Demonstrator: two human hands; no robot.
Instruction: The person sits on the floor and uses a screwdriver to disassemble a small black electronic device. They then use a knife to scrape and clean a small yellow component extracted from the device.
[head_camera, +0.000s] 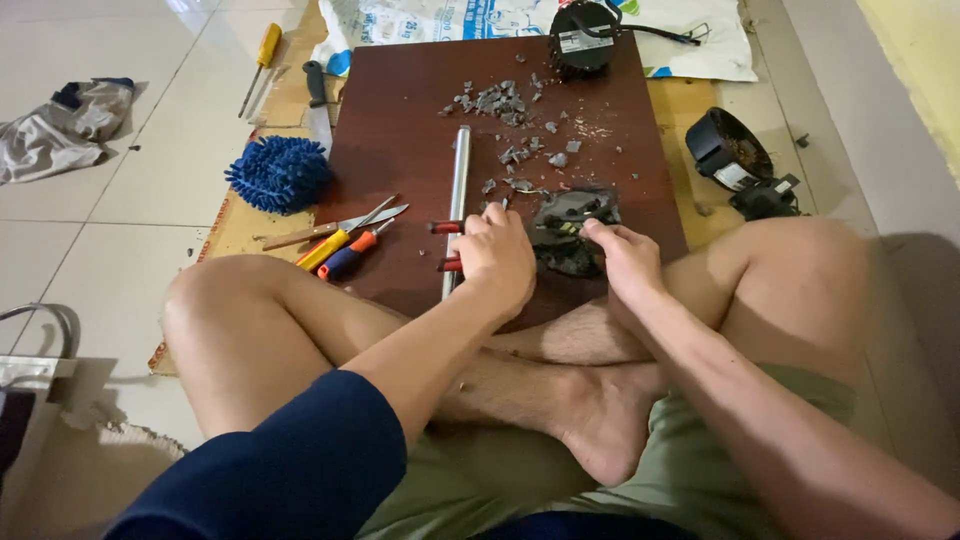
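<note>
**Gripping red-handled pliers beside a broken dark part**

Sitting cross-legged on the floor, the person is working over one dark brown board (400, 110) lying across cardboard. One left hand (497, 255) is curling shut around the two red handles of the pliers (446, 245), wrist bent down, knuckles up. One right hand (625, 255) is pinching the edge of the broken dark part (572, 228) with its fingertips, forearm running in from the lower right. The part is lying near the board's near edge, just right of one metal rod (459, 190) lying lengthwise. Many grey fragments (500, 100) are scattered toward the far half. Left of the rod, scissors (365, 220) and two screwdrivers (345, 250) are lying at the board's left edge; one blue mop head (279, 172) is sitting just off it. Two black round housings are showing: one (582, 38) at the far edge, one (730, 150) on the floor to the right. The board's left middle is giving open room.
</note>
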